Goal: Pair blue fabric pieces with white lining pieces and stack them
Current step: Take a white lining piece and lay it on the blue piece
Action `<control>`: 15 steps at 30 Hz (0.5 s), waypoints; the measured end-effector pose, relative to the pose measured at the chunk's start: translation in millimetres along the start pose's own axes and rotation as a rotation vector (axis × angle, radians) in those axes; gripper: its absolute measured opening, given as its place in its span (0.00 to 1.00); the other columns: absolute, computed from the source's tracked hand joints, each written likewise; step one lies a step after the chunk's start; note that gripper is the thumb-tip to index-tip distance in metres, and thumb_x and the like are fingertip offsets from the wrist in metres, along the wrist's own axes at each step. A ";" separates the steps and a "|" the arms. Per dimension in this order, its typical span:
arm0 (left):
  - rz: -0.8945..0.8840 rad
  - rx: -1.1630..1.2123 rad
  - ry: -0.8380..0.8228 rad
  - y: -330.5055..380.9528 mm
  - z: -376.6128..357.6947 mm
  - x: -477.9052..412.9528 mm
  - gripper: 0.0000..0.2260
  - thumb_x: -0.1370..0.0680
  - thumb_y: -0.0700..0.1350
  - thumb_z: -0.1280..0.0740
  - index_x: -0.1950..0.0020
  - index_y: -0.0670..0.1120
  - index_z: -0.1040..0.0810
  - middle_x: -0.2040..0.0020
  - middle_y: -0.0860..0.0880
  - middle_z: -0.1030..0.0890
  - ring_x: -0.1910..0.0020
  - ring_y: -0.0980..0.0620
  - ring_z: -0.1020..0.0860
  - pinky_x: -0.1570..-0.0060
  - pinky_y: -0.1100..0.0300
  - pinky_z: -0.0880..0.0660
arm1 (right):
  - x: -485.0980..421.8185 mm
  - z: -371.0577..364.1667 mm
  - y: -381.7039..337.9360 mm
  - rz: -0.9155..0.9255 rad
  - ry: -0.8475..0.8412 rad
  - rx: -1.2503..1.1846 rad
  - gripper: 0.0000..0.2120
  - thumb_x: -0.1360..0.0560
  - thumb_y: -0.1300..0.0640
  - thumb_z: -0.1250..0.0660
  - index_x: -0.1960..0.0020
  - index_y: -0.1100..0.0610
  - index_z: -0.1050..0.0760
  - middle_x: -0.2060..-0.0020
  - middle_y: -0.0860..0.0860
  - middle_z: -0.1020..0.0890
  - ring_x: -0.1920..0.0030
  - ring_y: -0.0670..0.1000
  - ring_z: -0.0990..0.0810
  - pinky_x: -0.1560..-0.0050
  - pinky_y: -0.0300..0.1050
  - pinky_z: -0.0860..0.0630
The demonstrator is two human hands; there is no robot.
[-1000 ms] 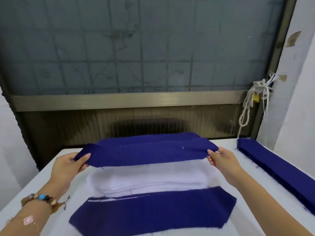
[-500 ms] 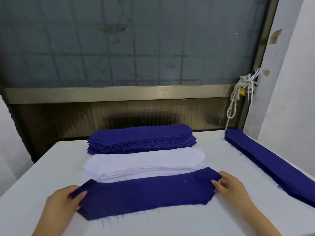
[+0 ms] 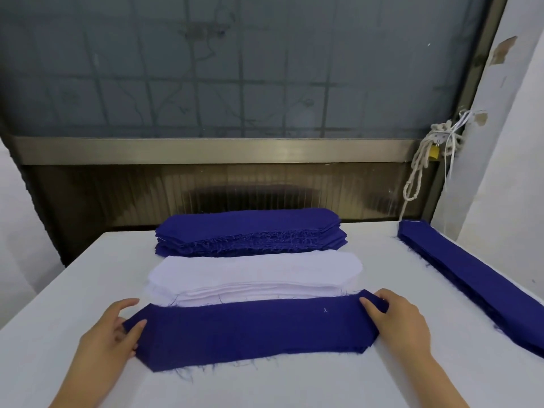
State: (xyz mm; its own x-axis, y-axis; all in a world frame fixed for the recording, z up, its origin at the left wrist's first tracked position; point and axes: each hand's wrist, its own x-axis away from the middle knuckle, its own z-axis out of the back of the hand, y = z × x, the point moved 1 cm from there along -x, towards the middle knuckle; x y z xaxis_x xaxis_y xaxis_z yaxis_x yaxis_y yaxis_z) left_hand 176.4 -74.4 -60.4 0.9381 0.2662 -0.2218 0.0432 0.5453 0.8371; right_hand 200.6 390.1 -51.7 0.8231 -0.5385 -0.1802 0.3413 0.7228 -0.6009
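Head cam: blue fabric piece (image 3: 250, 331) lies flat between my left hand (image 3: 109, 334) and right hand (image 3: 397, 322), both pinching its ends.

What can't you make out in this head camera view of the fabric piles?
Head view:
- Beneath the near dark blue fabric piece: covered by it.
- The long blue fabric stack at right: cut off by the frame edge.
- The white lining stack: layers too thin to count.
- The left hand: its back hides any pinch.
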 end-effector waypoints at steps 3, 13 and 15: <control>-0.028 -0.031 -0.003 2.4 1.4 1.1 0.13 0.25 0.39 0.29 0.51 0.59 0.23 0.67 0.45 0.22 0.70 0.48 0.20 0.68 0.65 0.23 | -1.3 0.2 0.4 0.005 -0.008 -0.016 0.10 0.24 0.46 0.35 0.61 0.50 0.27 0.68 0.44 0.21 0.66 0.48 0.24 0.69 0.42 0.30; -0.055 -0.189 0.058 -0.4 -2.0 -0.2 0.14 0.31 0.33 0.26 0.66 0.53 0.19 0.69 0.53 0.20 0.66 0.60 0.23 0.64 0.76 0.33 | -1.5 -1.8 -0.2 -0.017 -0.003 0.032 0.06 0.25 0.47 0.34 0.58 0.47 0.27 0.62 0.42 0.22 0.64 0.47 0.25 0.71 0.40 0.35; -0.044 -0.174 0.084 -1.3 -2.3 -1.0 0.14 0.31 0.33 0.26 0.66 0.53 0.19 0.68 0.52 0.20 0.65 0.61 0.23 0.64 0.78 0.33 | -1.9 -2.5 0.4 -0.022 0.011 0.019 0.06 0.24 0.47 0.35 0.58 0.48 0.27 0.62 0.43 0.22 0.64 0.48 0.25 0.71 0.40 0.35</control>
State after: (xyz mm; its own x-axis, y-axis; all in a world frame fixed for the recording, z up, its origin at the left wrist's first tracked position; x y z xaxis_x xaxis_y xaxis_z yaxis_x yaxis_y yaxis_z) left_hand 174.6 -73.5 -62.4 0.9044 0.3002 -0.3034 0.0168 0.6853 0.7281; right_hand 198.0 390.3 -53.5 0.8104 -0.5588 -0.1758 0.3675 0.7187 -0.5902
